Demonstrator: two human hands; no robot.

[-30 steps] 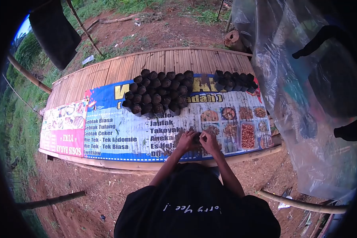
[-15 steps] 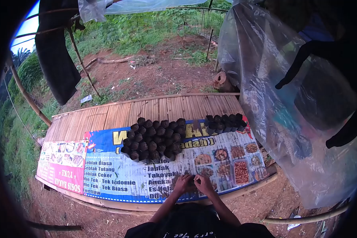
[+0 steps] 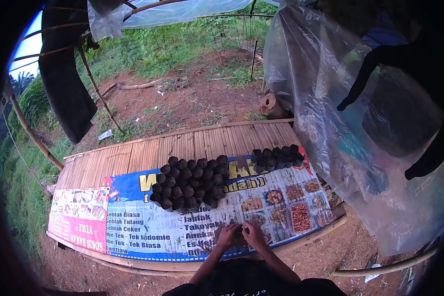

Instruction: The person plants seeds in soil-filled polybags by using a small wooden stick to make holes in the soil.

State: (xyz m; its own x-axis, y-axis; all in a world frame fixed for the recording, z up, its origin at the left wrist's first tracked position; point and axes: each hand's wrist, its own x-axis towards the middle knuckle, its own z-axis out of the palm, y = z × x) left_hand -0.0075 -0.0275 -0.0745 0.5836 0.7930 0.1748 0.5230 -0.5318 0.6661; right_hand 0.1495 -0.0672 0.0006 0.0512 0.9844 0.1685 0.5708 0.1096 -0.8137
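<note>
My left hand (image 3: 226,236) rests low over the printed banner (image 3: 138,232), near the table's front edge. Close beside it on the right is my right hand (image 3: 253,234), its fingers bent together. Something dark lies between the hands, too small and shaded to make out, and what the fingers hold is hidden. Beyond the hands stands a large cluster of dark pots (image 3: 190,182), packed side by side and seemingly filled with dark soil. A smaller group of black pots (image 3: 277,158) stands farther right near the banner's back edge.
The banner covers a bamboo-slat table (image 3: 182,145). Clear plastic sheeting (image 3: 325,133) hangs at the right, with dark cloth (image 3: 66,74) at the left. A cut log (image 3: 271,105) lies behind the table, and a bamboo pole (image 3: 389,268) is at the lower right.
The head view has shifted slightly, so the table and pots appear a little lower. Both hands remain close together in nearly the same place.
</note>
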